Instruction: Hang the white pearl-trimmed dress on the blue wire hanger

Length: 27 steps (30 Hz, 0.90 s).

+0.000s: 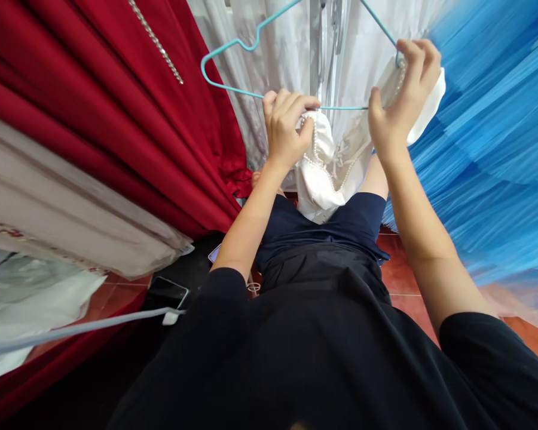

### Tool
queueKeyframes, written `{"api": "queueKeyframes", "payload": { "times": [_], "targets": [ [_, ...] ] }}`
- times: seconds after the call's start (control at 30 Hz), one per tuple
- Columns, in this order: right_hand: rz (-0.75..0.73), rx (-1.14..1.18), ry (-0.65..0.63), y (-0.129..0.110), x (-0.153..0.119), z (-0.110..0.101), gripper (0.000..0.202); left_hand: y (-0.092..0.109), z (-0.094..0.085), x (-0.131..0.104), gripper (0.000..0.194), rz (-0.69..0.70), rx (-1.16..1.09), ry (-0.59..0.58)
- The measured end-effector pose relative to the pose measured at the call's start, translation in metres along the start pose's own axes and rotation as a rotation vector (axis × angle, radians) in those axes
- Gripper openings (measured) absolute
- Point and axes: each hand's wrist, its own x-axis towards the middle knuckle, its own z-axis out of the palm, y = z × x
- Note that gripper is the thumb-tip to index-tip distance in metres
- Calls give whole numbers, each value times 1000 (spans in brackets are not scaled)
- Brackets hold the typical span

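A light-blue wire hanger (pixel 231 89) is held up in front of me, its top cut off by the frame edge. From its right side hangs a white garment (pixel 319 190) edged with strings of pearl-like beads, drooping over my lap. My left hand (pixel 287 126) is closed over the hanger's lower bar, thumb against the garment's beaded edge. At the hanger's right end, my right hand (pixel 401 98) has its fingers curled over the garment's other beaded shoulder, thumb apart on the near side. What lies under the fingers is partly hidden.
Red cloth (pixel 94 101) and pale sheer fabric (pixel 63 197) hang on the left. White drapes (pixel 273 57) are ahead, blue tulle (pixel 493 131) to the right. A phone (pixel 167 294) lies on a black surface by a pale cable (pixel 94 325). Red floor tiles (pixel 401 275) show below.
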Motion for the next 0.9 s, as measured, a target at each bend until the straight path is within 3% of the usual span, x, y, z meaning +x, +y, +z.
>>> {"api": "queueKeyframes", "payload": {
  "times": [0.03, 0.13, 0.2, 0.3, 0.37, 0.6, 0.8, 0.9],
  "targets": [
    [0, 29, 4, 10, 4, 2, 50, -1, 2, 0, 36, -5, 12, 17],
    [26, 168, -72, 34, 15, 10, 33, -8, 9, 3, 32, 3, 2, 68],
    [58, 182, -102, 44, 22, 14, 30, -17, 15, 8, 26, 75, -72, 149],
    [103, 158, -36, 52, 32, 20, 28, -32, 26, 17, 23, 246, -208, 314],
    [130, 167, 11, 58, 39, 25, 26, -37, 31, 21, 23, 309, -221, 363],
    [197, 144, 90, 87, 34, 24, 22, -36, 37, 21, 22, 302, -226, 344],
    [329, -47, -105, 118, 14, 11, 17, -38, 40, 22, 20, 303, -254, 322],
    [299, -100, -178, 121, 1, 8, 16, -40, 42, 24, 22, 294, -271, 313]
  ]
}}
